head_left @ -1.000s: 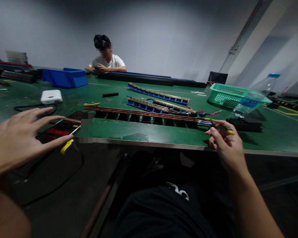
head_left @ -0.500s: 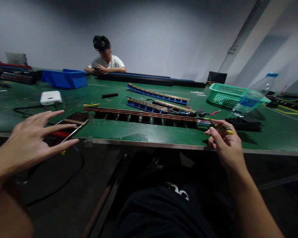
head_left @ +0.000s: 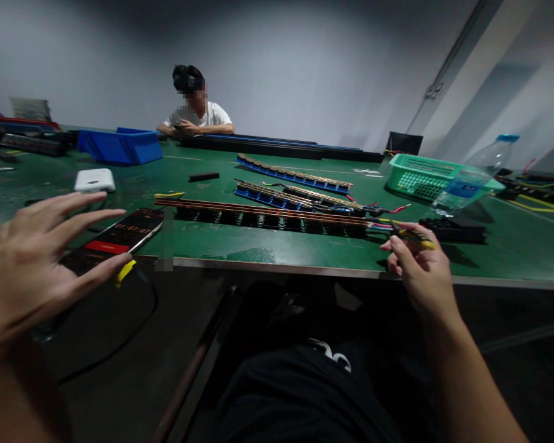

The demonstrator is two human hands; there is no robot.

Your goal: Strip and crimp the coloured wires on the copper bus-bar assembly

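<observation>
My left hand (head_left: 41, 258) is held with its fingers spread at the table's left front edge, beside a phone (head_left: 132, 234). The phone's dark screen shows orange digits and a red bar; whether my thumb touches it I cannot tell. My right hand (head_left: 420, 264) is closed around a small pair of pliers (head_left: 420, 239) with yellow and black handles. Their dark tip is near the coloured wires at the right end of a long black strip with copper-coloured rods (head_left: 258, 215). This strip lies along the front of the green table (head_left: 203, 249).
Behind the strip lie blue-based rod strips (head_left: 295, 175) with loose wires. A green basket (head_left: 410, 178) and a water bottle (head_left: 471, 181) stand at right. To the left are a white box (head_left: 95, 181) and blue bins (head_left: 124, 147). A person (head_left: 198, 117) sits opposite.
My left hand has drawn back to the left, uncovering more of the phone screen, which now shows digits. My right hand and the pliers have stayed almost still.
</observation>
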